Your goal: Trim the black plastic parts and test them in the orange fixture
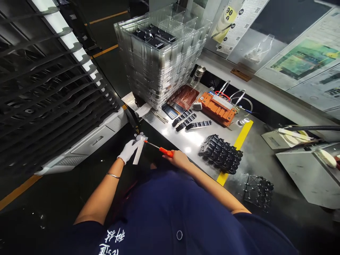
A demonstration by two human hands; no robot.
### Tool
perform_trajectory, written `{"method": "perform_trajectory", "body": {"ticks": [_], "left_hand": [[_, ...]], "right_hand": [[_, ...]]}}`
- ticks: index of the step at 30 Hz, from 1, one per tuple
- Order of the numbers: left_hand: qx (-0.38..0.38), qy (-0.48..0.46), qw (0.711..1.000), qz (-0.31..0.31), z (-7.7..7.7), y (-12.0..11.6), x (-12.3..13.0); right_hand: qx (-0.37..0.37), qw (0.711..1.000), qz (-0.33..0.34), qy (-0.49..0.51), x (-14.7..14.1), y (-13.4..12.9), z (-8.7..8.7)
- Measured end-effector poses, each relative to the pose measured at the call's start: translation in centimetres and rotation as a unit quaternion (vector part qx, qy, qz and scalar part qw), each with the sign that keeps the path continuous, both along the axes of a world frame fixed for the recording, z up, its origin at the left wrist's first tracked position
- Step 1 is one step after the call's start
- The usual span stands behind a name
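Observation:
My left hand (128, 151), in a white glove, is closed on a pale, flat part (138, 154) with small round ends at its top. The part is held off the left edge of the metal table (172, 136). In my bare right hand (179, 159) is an orange-handled tool (166, 152) with a thin metal shaft. The shaft points left, and its small orange tip is at the upper part of the pale piece. Whether the tip touches it, I cannot tell.
Clear plastic trays (159, 67) stand in a tall stack at the back. An orange fixture (217, 108) with hoses sits behind several loose black parts (186, 119). A block of black parts (220, 154) lies on the right. A slatted dark rack (66, 88) rises on my left.

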State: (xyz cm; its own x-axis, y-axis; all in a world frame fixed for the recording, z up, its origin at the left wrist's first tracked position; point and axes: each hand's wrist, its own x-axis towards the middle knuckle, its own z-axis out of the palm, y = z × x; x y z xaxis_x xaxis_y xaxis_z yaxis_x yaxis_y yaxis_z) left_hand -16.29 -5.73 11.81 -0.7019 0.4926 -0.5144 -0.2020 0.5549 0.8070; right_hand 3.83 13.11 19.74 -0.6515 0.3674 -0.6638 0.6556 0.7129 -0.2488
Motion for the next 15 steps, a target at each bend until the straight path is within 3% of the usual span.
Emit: {"method": "perform_trajectory", "body": {"ticks": [7,11,15], "left_hand": [[-0.019,0.025,0.999,-0.043,-0.7,0.2,0.8],[-0.047,0.050,0.992,-0.105,-0.5,1.7,1.4],[-0.105,0.055,0.976,-0.181,-1.6,4.2,1.9]], "right_hand": [[-0.016,1.000,-0.023,0.003,0.9,0.7,-0.5],[-0.029,0.998,-0.054,0.002,2.4,1.1,-0.8],[-0.072,0.994,-0.086,-0.009,5.4,2.8,-0.5]]}}
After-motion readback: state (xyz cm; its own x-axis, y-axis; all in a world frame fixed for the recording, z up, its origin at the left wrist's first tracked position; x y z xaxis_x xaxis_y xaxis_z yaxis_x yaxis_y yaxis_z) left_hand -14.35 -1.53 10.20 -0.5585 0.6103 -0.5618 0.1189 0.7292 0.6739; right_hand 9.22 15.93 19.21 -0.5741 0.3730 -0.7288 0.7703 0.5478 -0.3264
